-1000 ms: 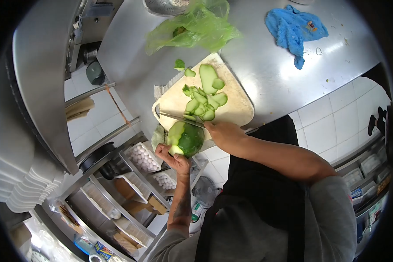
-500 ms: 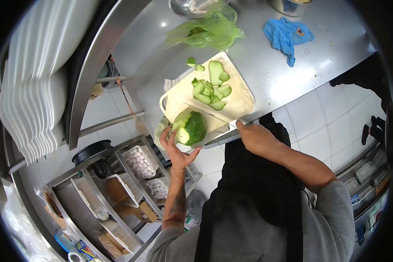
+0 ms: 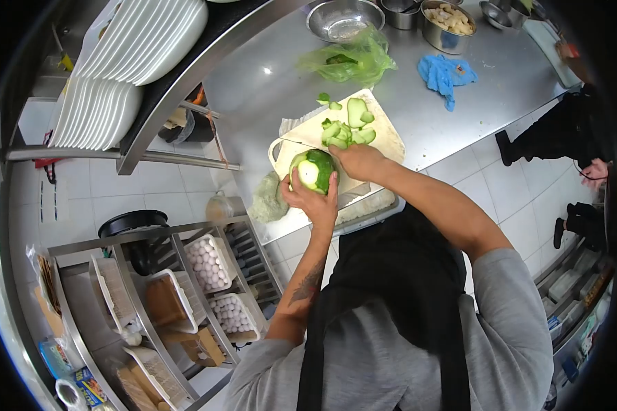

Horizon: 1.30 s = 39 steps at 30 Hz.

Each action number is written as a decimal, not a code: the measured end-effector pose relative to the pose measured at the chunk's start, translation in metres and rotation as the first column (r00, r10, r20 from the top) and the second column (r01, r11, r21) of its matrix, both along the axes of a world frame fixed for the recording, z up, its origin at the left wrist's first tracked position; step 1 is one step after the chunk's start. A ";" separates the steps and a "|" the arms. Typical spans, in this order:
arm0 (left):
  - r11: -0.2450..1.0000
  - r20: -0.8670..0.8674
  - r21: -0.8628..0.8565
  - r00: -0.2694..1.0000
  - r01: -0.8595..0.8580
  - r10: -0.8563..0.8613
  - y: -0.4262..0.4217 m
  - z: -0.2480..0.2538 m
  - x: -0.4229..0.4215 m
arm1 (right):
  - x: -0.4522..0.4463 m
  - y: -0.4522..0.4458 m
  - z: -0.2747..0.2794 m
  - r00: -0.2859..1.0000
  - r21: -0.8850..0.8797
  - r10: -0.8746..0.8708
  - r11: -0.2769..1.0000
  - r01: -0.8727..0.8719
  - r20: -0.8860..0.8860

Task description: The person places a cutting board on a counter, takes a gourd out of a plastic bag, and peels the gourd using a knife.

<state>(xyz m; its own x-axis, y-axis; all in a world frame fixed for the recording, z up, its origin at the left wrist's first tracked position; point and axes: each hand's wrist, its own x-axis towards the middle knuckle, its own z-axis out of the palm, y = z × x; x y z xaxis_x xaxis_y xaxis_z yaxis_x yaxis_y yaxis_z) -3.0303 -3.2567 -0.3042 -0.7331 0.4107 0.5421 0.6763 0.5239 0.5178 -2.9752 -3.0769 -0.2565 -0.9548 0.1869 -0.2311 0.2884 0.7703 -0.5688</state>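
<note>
My left hand (image 3: 312, 198) is wrapped round the lower left side of a round, partly peeled green melon (image 3: 318, 172), dark-skinned with pale patches. The melon is at the near left edge of a cream cutting board (image 3: 385, 130). In my right hand (image 3: 356, 164) is a knife (image 3: 296, 142), its handle mostly hidden by my fingers and its thin blade pointing left behind the melon. Several pale green cut peelings (image 3: 356, 111) lie on the board just beyond my right hand.
Behind the board are a green plastic bag (image 3: 360, 58), a blue cloth (image 3: 447, 77) and metal bowls (image 3: 346, 20). A greenish bundle (image 3: 269, 198) lies at the board's left. Stacked white plates (image 3: 92, 116) stand left. Another person's legs (image 3: 552, 130) are at the right.
My right hand has moved left and away from me, from the board's near edge to beside the peelings. The melon has turned and moved onto the board with my left hand. The view has shifted.
</note>
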 end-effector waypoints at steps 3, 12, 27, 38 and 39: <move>0.997 0.041 -0.060 0.997 -0.055 0.058 -0.007 0.011 0.001 | 0.015 -0.001 0.015 0.999 0.043 -0.041 0.998 0.040 0.006; 0.974 -0.039 0.005 0.973 0.228 -0.228 -0.031 0.029 -0.049 | 0.090 -0.038 0.063 0.970 -0.004 -0.244 0.970 0.244 -0.008; 0.909 -0.002 0.202 0.928 0.365 -0.372 -0.015 0.007 -0.065 | 0.142 -0.097 0.059 0.980 0.332 -0.195 0.923 0.196 -0.036; 0.916 0.013 0.189 0.931 0.355 -0.364 -0.018 0.006 -0.064 | 0.139 -0.111 0.053 0.974 0.423 -0.224 0.880 0.218 -0.036; 0.915 0.013 0.198 0.933 0.351 -0.361 -0.017 0.005 -0.065 | 0.137 -0.113 0.056 0.972 0.436 -0.235 0.872 0.223 -0.029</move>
<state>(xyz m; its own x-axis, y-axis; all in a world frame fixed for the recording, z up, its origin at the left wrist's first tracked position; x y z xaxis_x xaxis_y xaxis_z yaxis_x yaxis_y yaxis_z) -3.0950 -3.2738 -0.2987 -0.5846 0.5427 0.6030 0.7716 0.1424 0.6199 -2.8382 -3.1895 -0.2007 -0.8682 0.4862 -0.0991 0.4962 0.8484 -0.1844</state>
